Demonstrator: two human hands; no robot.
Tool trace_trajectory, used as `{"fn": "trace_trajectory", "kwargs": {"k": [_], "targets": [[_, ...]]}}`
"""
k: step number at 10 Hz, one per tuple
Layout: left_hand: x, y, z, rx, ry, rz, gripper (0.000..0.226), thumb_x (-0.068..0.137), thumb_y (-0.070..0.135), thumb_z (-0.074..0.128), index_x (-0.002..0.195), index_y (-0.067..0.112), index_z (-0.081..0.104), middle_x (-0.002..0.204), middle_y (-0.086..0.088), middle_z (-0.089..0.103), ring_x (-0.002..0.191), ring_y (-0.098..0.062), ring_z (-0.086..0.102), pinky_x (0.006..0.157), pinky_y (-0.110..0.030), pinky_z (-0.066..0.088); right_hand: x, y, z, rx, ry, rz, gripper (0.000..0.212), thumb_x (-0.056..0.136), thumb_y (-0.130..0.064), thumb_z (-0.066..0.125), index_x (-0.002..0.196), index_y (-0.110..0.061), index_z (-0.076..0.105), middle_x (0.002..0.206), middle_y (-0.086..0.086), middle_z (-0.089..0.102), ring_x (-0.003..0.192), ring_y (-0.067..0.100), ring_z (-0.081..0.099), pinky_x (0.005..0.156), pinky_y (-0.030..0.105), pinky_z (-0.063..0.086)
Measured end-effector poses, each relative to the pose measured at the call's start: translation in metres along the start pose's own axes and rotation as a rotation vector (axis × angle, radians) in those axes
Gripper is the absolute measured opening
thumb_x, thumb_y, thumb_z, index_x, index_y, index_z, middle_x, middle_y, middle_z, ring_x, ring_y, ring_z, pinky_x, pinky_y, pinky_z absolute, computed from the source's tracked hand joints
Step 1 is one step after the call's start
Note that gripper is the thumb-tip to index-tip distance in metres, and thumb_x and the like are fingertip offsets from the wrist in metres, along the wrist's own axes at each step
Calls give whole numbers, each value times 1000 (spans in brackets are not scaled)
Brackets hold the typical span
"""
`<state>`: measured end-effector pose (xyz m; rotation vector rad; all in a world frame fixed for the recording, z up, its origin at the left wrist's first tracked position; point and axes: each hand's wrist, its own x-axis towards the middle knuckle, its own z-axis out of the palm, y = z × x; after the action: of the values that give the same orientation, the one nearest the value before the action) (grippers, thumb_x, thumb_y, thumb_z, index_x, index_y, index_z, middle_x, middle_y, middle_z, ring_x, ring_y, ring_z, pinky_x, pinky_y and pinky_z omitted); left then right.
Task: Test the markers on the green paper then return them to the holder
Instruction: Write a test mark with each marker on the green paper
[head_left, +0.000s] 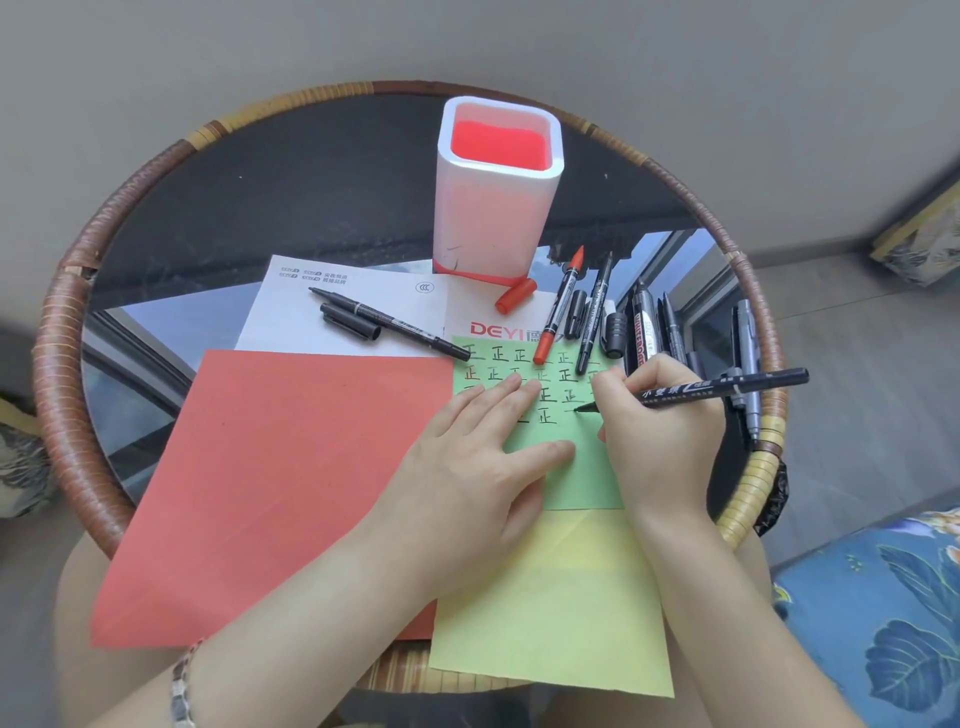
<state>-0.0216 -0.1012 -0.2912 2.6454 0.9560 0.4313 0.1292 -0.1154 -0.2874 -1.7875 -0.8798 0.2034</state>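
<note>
The green paper (582, 478) lies on the round table, covered in its upper part with rows of written characters. My left hand (467, 467) presses flat on it with straight fingers. My right hand (660, 431) grips a black marker (727, 387), its tip touching the paper. The white holder with a red inside (496, 208) stands behind, with no markers in it. An uncapped red marker (561, 306) and its red cap (514, 296) lie near the holder. A black marker (395, 325) and a cap (349, 321) lie on the white sheet.
Several black and grey markers (670, 332) lie at the table's right side. A red sheet (270, 478), a yellow sheet (556, 613) and a white printed sheet (353, 296) surround the green paper. The table has a woven rim (67, 322). A blue floral cushion (883, 613) sits at right.
</note>
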Motion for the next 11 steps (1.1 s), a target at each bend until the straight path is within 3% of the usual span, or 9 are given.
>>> {"fn": "trace_trajectory", "kwargs": {"k": [3,4,5,7,8,10,11], "targets": [[0,0,1,0,-3,1,38,80,26,39,106,27,67,128,-18,56,123,-31,49,103,-36,26,0,0,0,7,-37,-11,25,65,-16,56,49,-4,41,48,25,50,52,42,51,54,33,41],[0,0,1,1,-4,-2,38,80,26,39,106,27,67,129,-18,55,123,-31,49,103,-36,25,0,0,-1,7,-35,-16,24,63,-12,56,50,0,41,50,28,48,53,43,50,53,29,35],[1,0,0,-1,-2,1,38,80,26,40,105,26,68,127,-18,56,122,-31,50,103,-37,26,1,1,0,7,-21,-4,23,62,-12,56,49,-3,40,50,26,48,53,43,51,53,29,35],[0,0,0,-2,-6,-2,38,80,26,40,106,27,67,128,-18,56,123,-31,49,103,-36,26,1,2,0,19,-23,25,22,61,-14,56,50,-6,39,42,6,41,53,41,51,52,28,34],[0,0,0,-1,-2,1,38,80,26,40,106,27,67,128,-18,56,124,-31,49,103,-36,26,-1,-2,-1,47,-41,14,25,65,-11,58,48,-5,41,49,26,50,48,28,43,54,29,36],[0,0,0,-4,0,1,38,80,25,40,107,27,67,129,-18,55,124,-31,49,103,-35,25,0,0,0,20,-61,-5,25,65,-17,57,50,-4,40,49,26,50,52,43,50,53,37,43],[0,0,0,-3,1,0,38,79,25,41,107,27,67,129,-17,55,124,-31,49,103,-34,23,-1,0,0,30,-65,-3,21,63,-16,57,54,-4,42,49,27,48,49,40,48,52,34,38]]}}
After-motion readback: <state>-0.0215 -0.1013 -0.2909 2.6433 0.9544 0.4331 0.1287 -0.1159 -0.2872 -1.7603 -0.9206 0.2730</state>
